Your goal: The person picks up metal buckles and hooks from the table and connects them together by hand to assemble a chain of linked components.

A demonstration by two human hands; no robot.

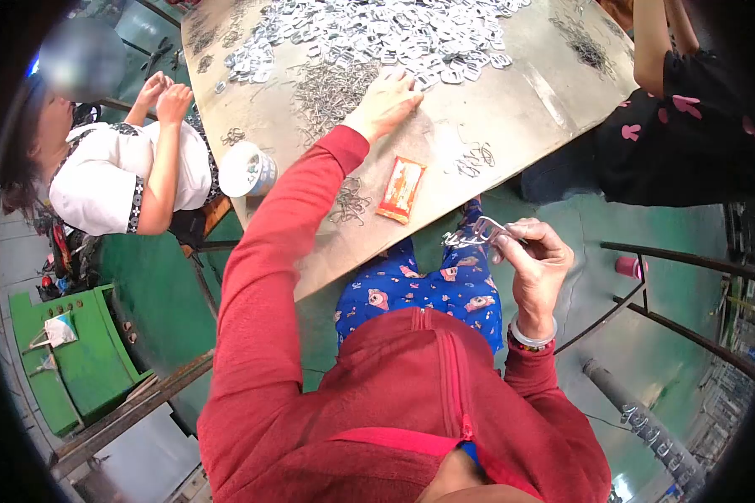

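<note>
My left hand reaches over the table at the near edge of a big pile of flat metal buckles; its fingertips are among the pieces and what they touch is hidden. Beside it on the left lies a heap of thin wire hooks. My right hand is closed in a pinch in front of the table edge, holding a metal buckle with small wire pieces hanging at its left. An orange and red packet lies between the hands on the table.
The tabletop carries small bunches of hooks. A white tub stands at its left edge. One person sits at the left, another at the right. Metal bars cross below right; a green box stands lower left.
</note>
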